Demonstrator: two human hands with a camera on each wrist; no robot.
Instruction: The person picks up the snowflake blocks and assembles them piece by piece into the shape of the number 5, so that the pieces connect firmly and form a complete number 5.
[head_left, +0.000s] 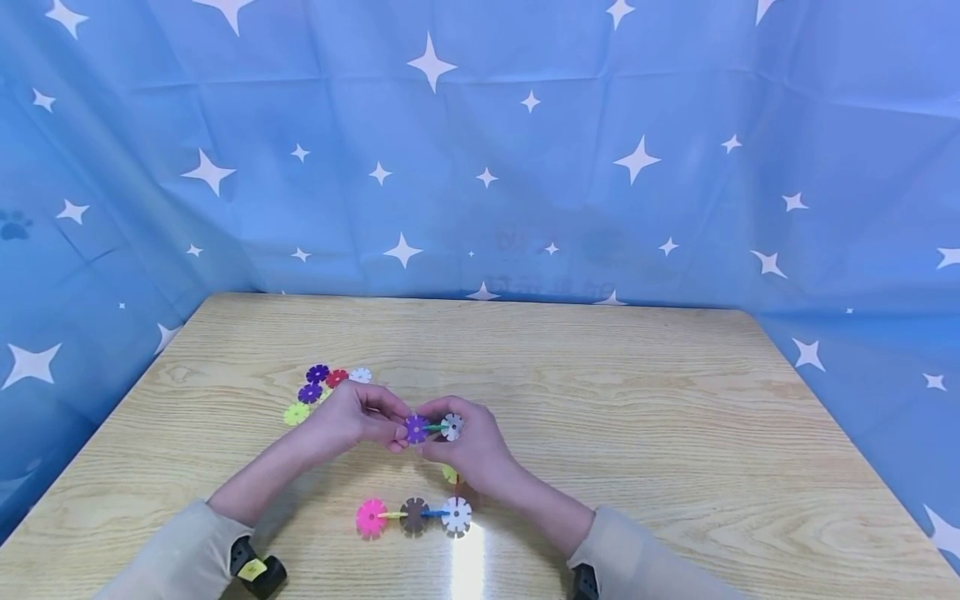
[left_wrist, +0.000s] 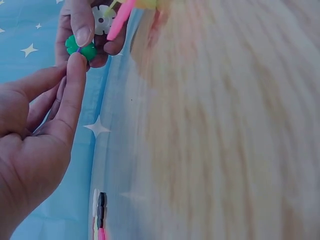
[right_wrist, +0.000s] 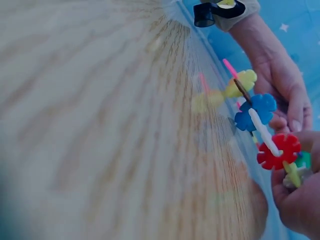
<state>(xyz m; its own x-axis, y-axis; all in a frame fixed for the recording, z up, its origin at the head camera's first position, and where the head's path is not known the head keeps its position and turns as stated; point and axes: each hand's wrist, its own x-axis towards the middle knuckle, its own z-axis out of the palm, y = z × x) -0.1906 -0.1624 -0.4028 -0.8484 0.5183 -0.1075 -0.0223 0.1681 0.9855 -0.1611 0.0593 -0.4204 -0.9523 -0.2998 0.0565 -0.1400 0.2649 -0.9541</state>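
Observation:
A chain of notched plastic flower discs is between the two hands. My left hand (head_left: 347, 422) pinches the purple disc (head_left: 416, 429) at the chain's end, thumb and fingertips on its rim. That disc meets a green disc (left_wrist: 86, 51), which the right thumb presses in the left wrist view. My right hand (head_left: 480, 446) grips the chain there, around the green disc and the white disc (head_left: 452, 427). From it the chain continues through a red disc (right_wrist: 278, 151), a blue disc (right_wrist: 256, 112) and a yellow disc (right_wrist: 242, 83) to a pink disc (head_left: 371, 518).
Behind the left hand lie loose discs: two purple, a red disc (head_left: 337, 378), a white disc (head_left: 361, 375) and a yellow-green disc (head_left: 296, 413). They rest on a wooden table (head_left: 637, 400). A blue star-patterned cloth (head_left: 510, 208) hangs behind the table.

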